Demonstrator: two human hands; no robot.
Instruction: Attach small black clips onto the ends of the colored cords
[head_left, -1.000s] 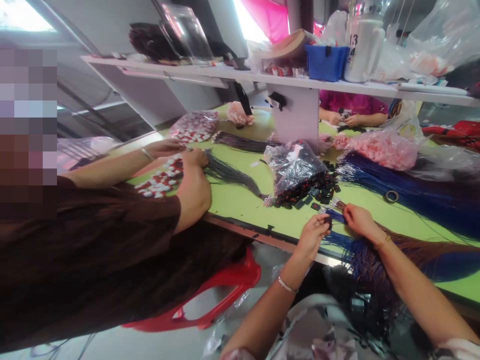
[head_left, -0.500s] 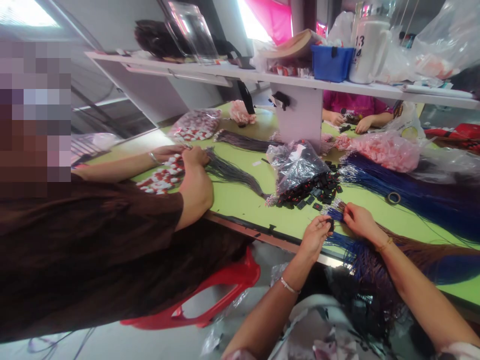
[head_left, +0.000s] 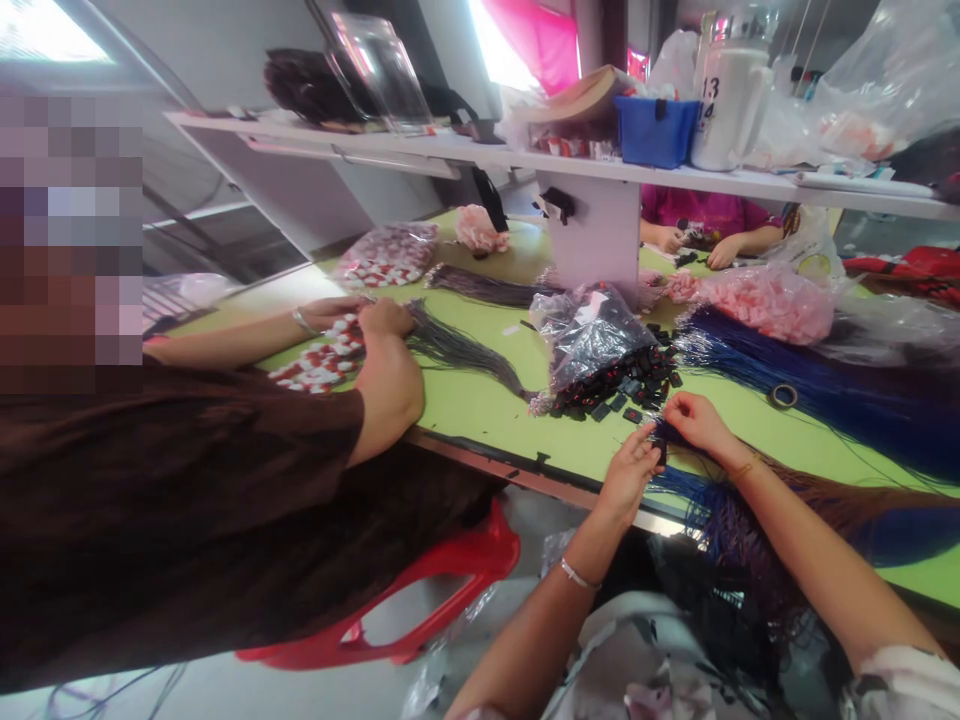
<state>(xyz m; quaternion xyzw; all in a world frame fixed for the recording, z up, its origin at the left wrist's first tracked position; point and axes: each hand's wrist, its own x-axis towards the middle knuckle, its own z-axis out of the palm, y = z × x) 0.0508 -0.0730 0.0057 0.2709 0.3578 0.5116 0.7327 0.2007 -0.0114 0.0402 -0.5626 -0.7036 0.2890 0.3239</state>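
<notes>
left hand [head_left: 628, 472] pinches small flat black plastic piece [head_left: 661, 453] between fingers; right hand [head_left: 701, 425] just beside, fingers bunched, can't tell on what; thin brown wires [head_left: 825, 487] on light-green table [head_left: 461, 405].

Crowded shelf [head_left: 750, 181] above a green workbench [head_left: 465, 400].
A dark bundle [head_left: 304, 82] lies at the shelf's left near a clear plastic container [head_left: 382, 70]; toward the right, a blue bin [head_left: 656, 134] stands just beside a white mug [head_left: 731, 105] marked 13. Far behind hangs a pink cloth [head_left: 544, 40]. The bench carries a bag of white-and-red pieces [head_left: 390, 250] far left, a bag of pink pieces [head_left: 772, 300] at right and, nearer, a dark tape roll [head_left: 774, 404]. A red chair [head_left: 491, 550] stands near a co-worker in brown [head_left: 187, 520] at left.
</notes>
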